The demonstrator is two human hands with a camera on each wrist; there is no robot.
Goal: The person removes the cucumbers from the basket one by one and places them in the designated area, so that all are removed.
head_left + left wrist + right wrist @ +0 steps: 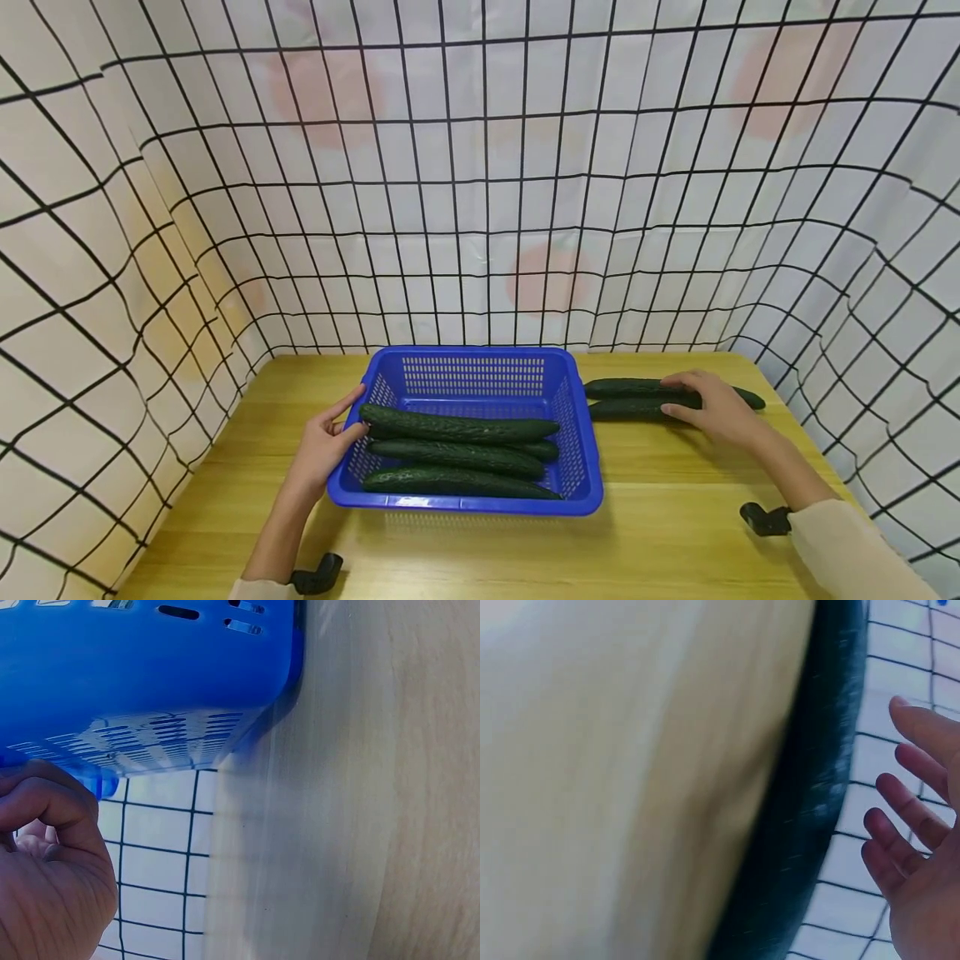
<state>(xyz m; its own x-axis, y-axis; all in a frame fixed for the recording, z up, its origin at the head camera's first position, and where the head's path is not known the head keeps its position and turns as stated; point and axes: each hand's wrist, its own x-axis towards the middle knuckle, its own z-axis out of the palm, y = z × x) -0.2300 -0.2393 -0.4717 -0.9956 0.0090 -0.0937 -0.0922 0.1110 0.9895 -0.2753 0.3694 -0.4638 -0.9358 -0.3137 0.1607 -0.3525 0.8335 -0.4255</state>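
Observation:
A blue plastic basket (480,504) with slotted walls stands on the table, and several dark green cucumbers (457,427) lie lengthwise in it. My left hand (318,450) pinches the basket's left rim between thumb and fingers; in the left wrist view the curled left hand (56,855) is beside the basket wall (165,667). To the right of the basket lie two more cucumbers, a rear one (622,387) and a front one (626,410). Over them reaches my right hand (716,408), fingers spread; the right wrist view shows these relaxed fingers apart from a cucumber (810,787).
Beneath everything is a wood-grain table (660,517). A black wire grid (487,179) with a pale sheet behind it encloses the back and both sides. Black wrist devices (765,518) sit at both sleeve cuffs.

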